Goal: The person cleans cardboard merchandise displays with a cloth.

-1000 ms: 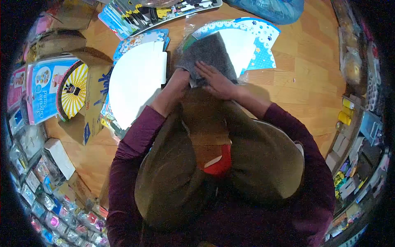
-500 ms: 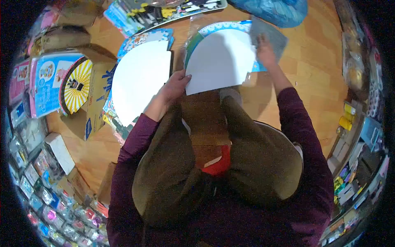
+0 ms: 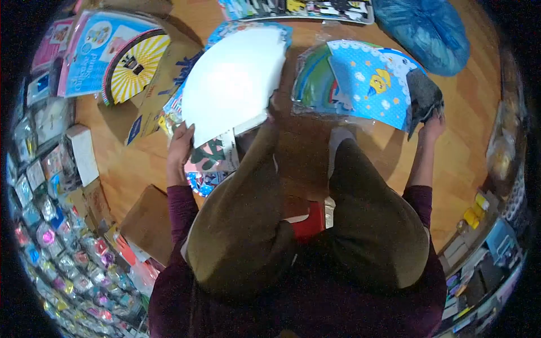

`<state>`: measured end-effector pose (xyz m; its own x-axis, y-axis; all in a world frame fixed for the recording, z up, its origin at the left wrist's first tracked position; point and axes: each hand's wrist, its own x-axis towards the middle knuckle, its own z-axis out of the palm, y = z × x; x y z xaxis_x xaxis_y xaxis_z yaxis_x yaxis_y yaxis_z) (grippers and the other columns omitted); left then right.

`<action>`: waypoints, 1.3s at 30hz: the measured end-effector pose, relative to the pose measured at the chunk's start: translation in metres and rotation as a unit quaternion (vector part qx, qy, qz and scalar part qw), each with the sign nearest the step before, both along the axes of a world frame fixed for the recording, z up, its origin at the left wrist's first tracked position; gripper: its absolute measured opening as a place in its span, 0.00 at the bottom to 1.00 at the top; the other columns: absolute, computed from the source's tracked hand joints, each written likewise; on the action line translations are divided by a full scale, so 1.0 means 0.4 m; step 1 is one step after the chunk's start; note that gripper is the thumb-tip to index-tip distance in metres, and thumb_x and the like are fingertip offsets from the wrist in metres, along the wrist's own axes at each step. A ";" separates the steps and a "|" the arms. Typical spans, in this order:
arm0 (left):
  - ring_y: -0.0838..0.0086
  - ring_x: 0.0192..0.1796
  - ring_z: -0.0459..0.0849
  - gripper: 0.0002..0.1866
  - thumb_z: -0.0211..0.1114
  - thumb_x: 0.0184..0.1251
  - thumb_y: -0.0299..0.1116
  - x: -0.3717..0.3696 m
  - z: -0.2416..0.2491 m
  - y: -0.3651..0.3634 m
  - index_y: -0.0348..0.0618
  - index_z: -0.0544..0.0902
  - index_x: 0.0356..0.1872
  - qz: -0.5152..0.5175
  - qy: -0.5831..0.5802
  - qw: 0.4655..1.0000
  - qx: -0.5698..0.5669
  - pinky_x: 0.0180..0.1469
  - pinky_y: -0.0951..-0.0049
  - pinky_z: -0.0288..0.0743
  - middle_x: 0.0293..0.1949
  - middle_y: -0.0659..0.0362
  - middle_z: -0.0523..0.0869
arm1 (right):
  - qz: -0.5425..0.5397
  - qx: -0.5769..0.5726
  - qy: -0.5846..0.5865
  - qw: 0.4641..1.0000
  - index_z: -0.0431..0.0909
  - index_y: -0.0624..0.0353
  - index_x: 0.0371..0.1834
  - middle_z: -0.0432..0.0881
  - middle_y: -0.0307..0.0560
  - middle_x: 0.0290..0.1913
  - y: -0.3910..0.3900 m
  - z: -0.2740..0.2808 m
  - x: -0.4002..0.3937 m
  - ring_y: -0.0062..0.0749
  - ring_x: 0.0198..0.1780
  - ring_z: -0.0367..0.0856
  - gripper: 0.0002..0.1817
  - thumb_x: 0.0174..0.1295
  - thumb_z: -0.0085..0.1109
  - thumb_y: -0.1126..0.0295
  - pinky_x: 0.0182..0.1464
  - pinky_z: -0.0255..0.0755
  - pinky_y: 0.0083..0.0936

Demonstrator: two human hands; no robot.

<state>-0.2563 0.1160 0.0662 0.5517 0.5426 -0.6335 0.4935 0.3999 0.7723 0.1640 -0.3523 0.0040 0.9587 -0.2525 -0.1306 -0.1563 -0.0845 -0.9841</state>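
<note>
My left hand (image 3: 180, 147) is at the lower left edge of the white fan-shaped sheets (image 3: 231, 84), its fingers closed on that edge. Colourful printed pieces stick out beneath the sheets. On the right, my right hand (image 3: 433, 125) pinches the lower corner of a dark grey sheet (image 3: 422, 96). That sheet lies partly behind a blue printed fan-shaped piece (image 3: 375, 84) with a yellow figure. Beside it is a green rainbow-patterned piece (image 3: 315, 81) in clear plastic.
A cardboard box (image 3: 152, 107) holds a yellow-and-white fan piece (image 3: 138, 67) and blue packaging (image 3: 93, 53). A tray (image 3: 369, 14) and a blue plastic bag (image 3: 431, 34) lie at the top. Small wrapped packets (image 3: 67, 265) fill the left side.
The white sheet from the right pile is gone from there, uncovering the blue printed piece. My left hand has moved left to the white pile; my right hand has moved right and down. The view has shifted.
</note>
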 end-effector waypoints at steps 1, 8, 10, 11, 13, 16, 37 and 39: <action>0.75 0.35 0.76 0.14 0.50 0.61 0.30 -0.033 -0.025 0.028 0.33 0.71 0.45 -0.049 0.072 0.995 0.048 0.38 0.76 0.70 0.38 0.57 0.79 | -0.003 0.018 -0.014 1.000 0.72 0.69 0.39 0.77 0.45 0.35 0.003 0.008 0.007 0.25 0.35 0.74 0.09 0.55 0.47 0.78 0.37 0.68 0.20; 0.67 0.32 0.79 0.17 0.57 0.56 0.36 -0.159 -0.220 0.168 0.32 0.71 0.41 -0.160 0.251 0.762 0.575 0.34 0.69 0.71 0.31 0.47 0.79 | -0.013 0.002 -0.094 0.995 0.72 0.67 0.41 0.76 0.44 0.38 0.061 0.114 0.033 0.25 0.39 0.74 0.11 0.56 0.47 0.76 0.41 0.67 0.21; 0.67 0.33 0.79 0.17 0.57 0.56 0.36 0.003 -0.041 0.083 0.32 0.71 0.42 -0.136 0.218 0.800 0.543 0.34 0.69 0.71 0.33 0.48 0.79 | 0.036 -0.030 -0.122 0.991 0.72 0.67 0.41 0.76 0.44 0.38 0.095 0.123 0.027 0.25 0.39 0.73 0.11 0.55 0.47 0.75 0.41 0.67 0.21; 0.67 0.35 0.79 0.17 0.57 0.57 0.35 0.088 0.037 0.040 0.33 0.71 0.43 -0.113 0.180 0.833 0.511 0.35 0.70 0.72 0.34 0.48 0.79 | 0.080 -0.060 -0.151 0.983 0.72 0.67 0.40 0.76 0.44 0.38 0.102 0.123 0.034 0.25 0.39 0.73 0.11 0.55 0.48 0.74 0.41 0.67 0.21; 0.67 0.36 0.79 0.17 0.57 0.57 0.35 0.159 0.060 0.007 0.34 0.70 0.43 -0.116 0.123 0.877 0.450 0.36 0.71 0.72 0.35 0.49 0.78 | 0.123 -0.159 -0.096 0.975 0.71 0.68 0.42 0.77 0.46 0.39 0.090 0.078 0.068 0.27 0.39 0.74 0.13 0.54 0.49 0.73 0.42 0.67 0.22; 0.70 0.37 0.79 0.14 0.56 0.58 0.32 0.249 0.085 -0.062 0.36 0.70 0.43 -0.166 0.014 0.927 0.336 0.37 0.75 0.71 0.37 0.51 0.78 | 0.270 -0.215 -0.031 0.938 0.70 0.67 0.46 0.78 0.51 0.38 0.105 -0.023 0.096 0.35 0.39 0.76 0.21 0.50 0.56 0.65 0.44 0.68 0.24; 0.71 0.34 0.78 0.13 0.57 0.56 0.30 0.343 0.069 -0.170 0.36 0.72 0.42 -0.248 -0.023 0.920 0.303 0.35 0.75 0.72 0.35 0.52 0.78 | 0.388 -0.613 -0.054 0.686 0.53 0.49 0.60 0.62 0.53 0.55 0.268 0.005 0.031 0.51 0.55 0.61 0.53 0.24 0.73 0.60 0.52 0.60 0.46; 0.70 0.34 0.78 0.13 0.57 0.56 0.30 0.341 0.068 -0.176 0.36 0.72 0.42 -0.250 -0.027 0.921 0.297 0.36 0.74 0.72 0.36 0.52 0.78 | 0.398 -0.626 -0.041 0.669 0.56 0.52 0.58 0.63 0.52 0.55 0.269 0.003 0.049 0.51 0.54 0.62 0.51 0.24 0.73 0.60 0.50 0.62 0.45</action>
